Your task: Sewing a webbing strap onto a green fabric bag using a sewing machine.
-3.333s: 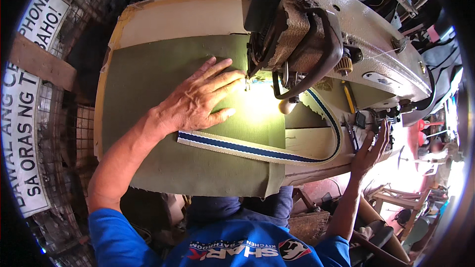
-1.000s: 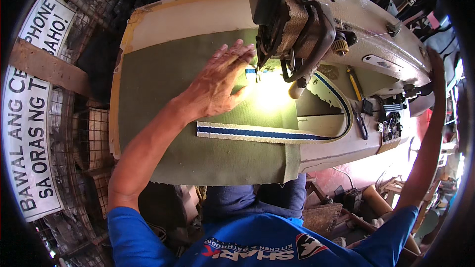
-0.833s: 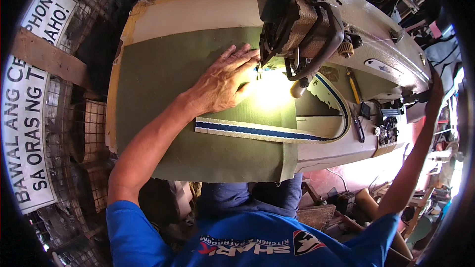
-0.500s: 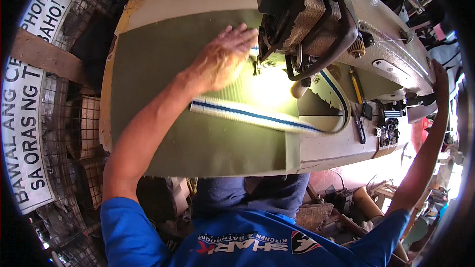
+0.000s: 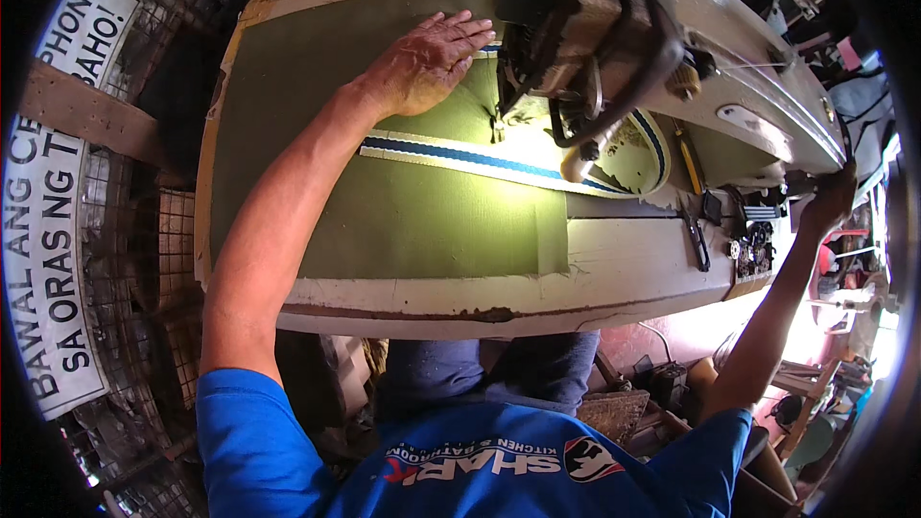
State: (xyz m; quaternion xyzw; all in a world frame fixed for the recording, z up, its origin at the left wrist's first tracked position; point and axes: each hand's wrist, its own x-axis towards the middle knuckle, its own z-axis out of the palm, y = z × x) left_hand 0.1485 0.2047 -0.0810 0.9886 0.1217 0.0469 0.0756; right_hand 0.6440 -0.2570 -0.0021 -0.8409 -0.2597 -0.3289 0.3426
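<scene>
My left hand (image 5: 430,65) lies flat, fingers stretched out, on a sheet of olive-green fabric (image 5: 288,153), just left of the sewing machine's needle area (image 5: 499,120). Under its fingertips shows a bit of blue-and-white striped webbing strap. The strap (image 5: 460,158) runs across the fabric below the hand and loops back under the machine's arm. At the far right, my right hand (image 5: 833,197) is closed round the rim of the machine's handwheel (image 5: 848,139); its fingers are partly hidden. The sewing machine (image 5: 614,48) hides where the strap meets the needle.
A lamp lights the fabric beneath the machine head. On the pale table (image 5: 633,249), right of the fabric, lie a yellow-handled tool (image 5: 689,165), a dark cutter-like tool (image 5: 695,238) and a bobbin winder (image 5: 753,247). Wire mesh and a white sign (image 5: 58,259) stand at the left.
The fabric and strap have slid away from me, baring the table's near edge. My left hand has moved up with them. My right hand has come down along the handwheel and curled.
</scene>
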